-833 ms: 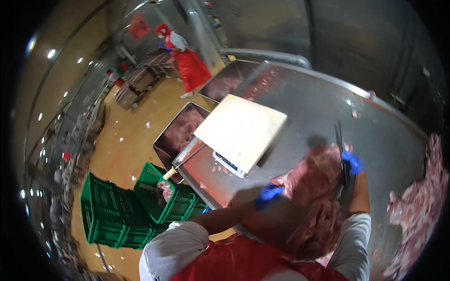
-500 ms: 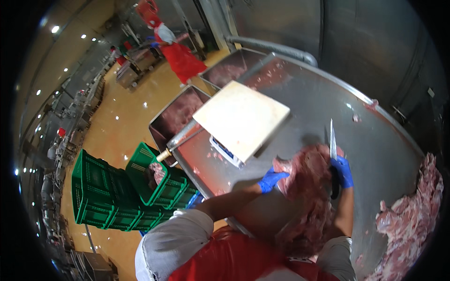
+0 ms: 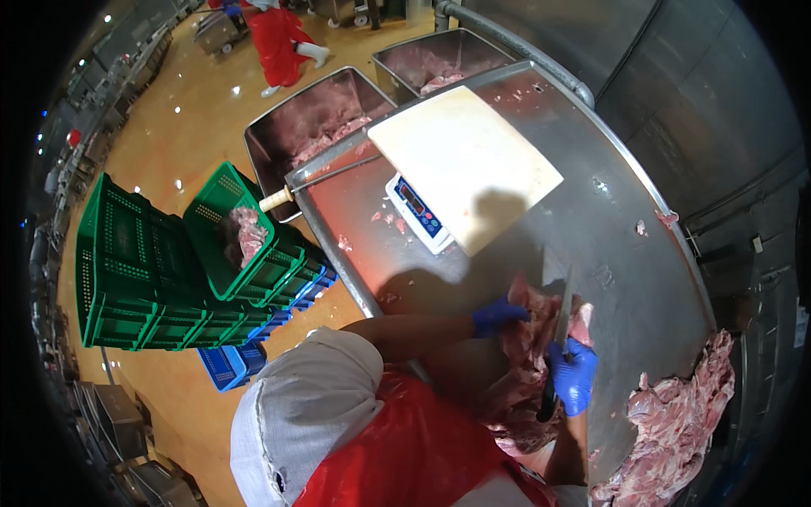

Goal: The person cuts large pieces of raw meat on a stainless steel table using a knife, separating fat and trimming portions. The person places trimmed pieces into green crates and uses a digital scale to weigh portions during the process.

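My right hand [image 3: 574, 373], in a blue glove, is wrapped round the black handle of a knife [image 3: 564, 308]. Its long blade points away from me and lies against a piece of raw meat [image 3: 525, 342]. At the meat's left edge, my left hand [image 3: 500, 317], also gloved in blue, grips it, its fingertips partly hidden. The meat rests on a steel table [image 3: 625, 279] right in front of my red apron, and part of a pinkish lobe shows just beyond my right hand.
A large heap of meat [image 3: 676, 414] lies at the right. Ahead are a digital scale [image 3: 418, 211] with a white board [image 3: 460, 152] and a wooden-handled rod [image 3: 277, 199]. Green crates [image 3: 127, 279] and steel tubs [image 3: 317, 110] stand left; a person in a red apron [image 3: 274, 46] is beyond.
My view has tilted downward. Both hands have come nearer my body with the meat, and the blade now lies along it instead of sticking out past it. The far person has moved.
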A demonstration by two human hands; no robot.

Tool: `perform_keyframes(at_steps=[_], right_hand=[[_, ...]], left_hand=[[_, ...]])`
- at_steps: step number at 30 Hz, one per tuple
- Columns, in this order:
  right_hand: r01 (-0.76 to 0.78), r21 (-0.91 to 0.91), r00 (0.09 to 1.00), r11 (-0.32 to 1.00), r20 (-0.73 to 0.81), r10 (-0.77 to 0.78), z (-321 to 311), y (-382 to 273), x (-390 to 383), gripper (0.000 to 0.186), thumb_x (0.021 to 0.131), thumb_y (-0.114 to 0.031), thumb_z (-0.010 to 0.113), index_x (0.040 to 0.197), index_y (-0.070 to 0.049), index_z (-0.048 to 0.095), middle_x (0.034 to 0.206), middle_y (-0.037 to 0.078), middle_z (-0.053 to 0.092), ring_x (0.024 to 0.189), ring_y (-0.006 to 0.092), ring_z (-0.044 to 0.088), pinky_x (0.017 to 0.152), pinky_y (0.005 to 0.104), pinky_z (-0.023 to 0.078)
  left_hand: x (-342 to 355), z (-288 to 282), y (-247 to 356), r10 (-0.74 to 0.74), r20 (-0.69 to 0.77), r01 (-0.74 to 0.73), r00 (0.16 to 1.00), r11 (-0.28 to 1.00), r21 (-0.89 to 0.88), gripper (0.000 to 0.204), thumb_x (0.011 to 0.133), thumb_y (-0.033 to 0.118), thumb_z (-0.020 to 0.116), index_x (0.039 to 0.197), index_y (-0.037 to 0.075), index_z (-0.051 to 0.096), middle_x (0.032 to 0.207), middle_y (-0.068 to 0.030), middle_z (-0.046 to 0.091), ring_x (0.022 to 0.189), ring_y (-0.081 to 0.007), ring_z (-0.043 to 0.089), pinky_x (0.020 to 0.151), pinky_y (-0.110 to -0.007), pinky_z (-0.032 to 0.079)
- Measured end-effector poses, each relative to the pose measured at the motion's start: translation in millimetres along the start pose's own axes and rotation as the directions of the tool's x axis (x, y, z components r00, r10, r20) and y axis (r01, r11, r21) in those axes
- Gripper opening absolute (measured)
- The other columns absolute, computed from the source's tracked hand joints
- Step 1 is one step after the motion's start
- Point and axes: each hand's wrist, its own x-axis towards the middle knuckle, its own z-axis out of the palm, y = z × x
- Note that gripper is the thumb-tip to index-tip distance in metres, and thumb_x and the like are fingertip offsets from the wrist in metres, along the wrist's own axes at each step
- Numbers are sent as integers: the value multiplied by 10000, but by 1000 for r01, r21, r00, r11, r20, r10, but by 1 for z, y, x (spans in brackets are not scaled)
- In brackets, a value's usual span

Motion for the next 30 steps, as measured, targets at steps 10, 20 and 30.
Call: perform_keyframes(at_steps=[10, 20, 30], right_hand=[[-421, 174, 906, 890, 31, 422, -65, -178, 39, 108, 866, -133, 723, 852, -32, 689, 674, -44, 603, 573, 44, 513, 520, 224, 420], [-29, -76, 999, 997, 39, 32, -54, -359, 196, 232, 853, -200, 696, 835, 30, 674, 698, -16, 583, 642, 70, 523, 600, 253, 461], [625, -305, 737, 719, 533, -415, 78, -290, 334, 256, 859, -295, 675, 805, -45, 671, 702, 168, 576, 754, 316, 572, 690, 403, 472]], left_hand=[[-51, 59, 107, 167, 193, -150, 967, 984, -100, 386, 794, -34, 610, 1177, 2, 578, 1025, -97, 642, 952, -174, 624, 856, -310, 510], [-98, 63, 317, 494, 99, -477, 864, 866, -153, 443, 807, -21, 622, 1231, 30, 505, 1061, -82, 597, 963, -186, 619, 838, -320, 530], [-51, -12, 283, 310, -482, -472, 819, 842, -260, 413, 933, 281, 533, 1304, 123, 447, 1277, -83, 456, 1199, -231, 449, 986, -466, 438]])
